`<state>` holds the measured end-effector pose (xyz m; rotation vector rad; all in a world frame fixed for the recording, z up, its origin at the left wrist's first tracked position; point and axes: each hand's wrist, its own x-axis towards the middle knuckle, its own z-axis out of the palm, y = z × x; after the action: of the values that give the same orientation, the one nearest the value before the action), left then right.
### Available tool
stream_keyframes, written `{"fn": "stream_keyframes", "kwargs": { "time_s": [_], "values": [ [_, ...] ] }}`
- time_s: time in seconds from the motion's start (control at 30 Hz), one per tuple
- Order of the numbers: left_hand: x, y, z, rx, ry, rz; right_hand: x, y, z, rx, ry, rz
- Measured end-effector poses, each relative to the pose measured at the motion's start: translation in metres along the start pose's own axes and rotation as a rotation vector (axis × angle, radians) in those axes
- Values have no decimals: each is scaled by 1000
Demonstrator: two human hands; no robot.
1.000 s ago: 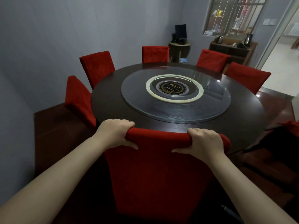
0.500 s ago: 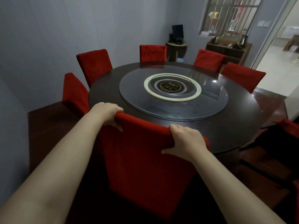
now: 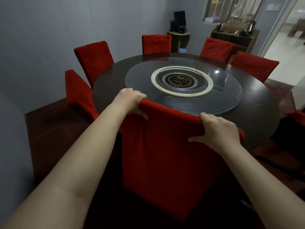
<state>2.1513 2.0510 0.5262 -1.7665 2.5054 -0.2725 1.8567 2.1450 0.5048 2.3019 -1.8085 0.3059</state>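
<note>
Chair [image 3: 165, 154] is standing at the near edge of the table [image 3: 112, 83], its back facing the person and its seat hidden. Its top edge is running from upper left to lower right, skewed against the table's rim. The left hand [image 3: 130, 101] is gripping the left end, fingers curling over the top and thumb pressing the near face. The right hand [image 3: 221, 131] is clamping the right end the same way. The left end is lying closer to the table, so squaring up will likely be needing more push from the right hand.
</note>
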Motion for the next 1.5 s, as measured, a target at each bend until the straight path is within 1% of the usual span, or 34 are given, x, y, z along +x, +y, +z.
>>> {"fn": "stream_keyframes", "kwargs": {
  "time_s": [0.13, 0.23, 0.37, 0.6, 0.77, 1.07, 1.27, 1.5],
  "values": [
    [8, -3, -3, -20, 2, -20, 9, 2, 1, -10, -3, 5],
    [11, 3, 1, -56, 44, -40, 14, 10, 0, -21, -6, -24],
    [7, 8, 3, -76, 77, -70, 14, 13, 4, -60, 48, -69],
    [-12, 6, 8, -94, 106, -69, -4, -3, 2, -85, 75, -29],
    [-32, 2, 14, -119, 133, -69, -21, -18, 1, -109, 119, -40],
    [-67, 2, 20, -115, 144, -73, -50, -40, -1, -109, 148, -57],
    [-91, -2, 22, -112, 103, -50, -71, -56, -2, -121, 149, -59],
    [-120, -2, 27, -110, 104, -56, -94, -73, -2, -125, 148, -56]
  ]
}}
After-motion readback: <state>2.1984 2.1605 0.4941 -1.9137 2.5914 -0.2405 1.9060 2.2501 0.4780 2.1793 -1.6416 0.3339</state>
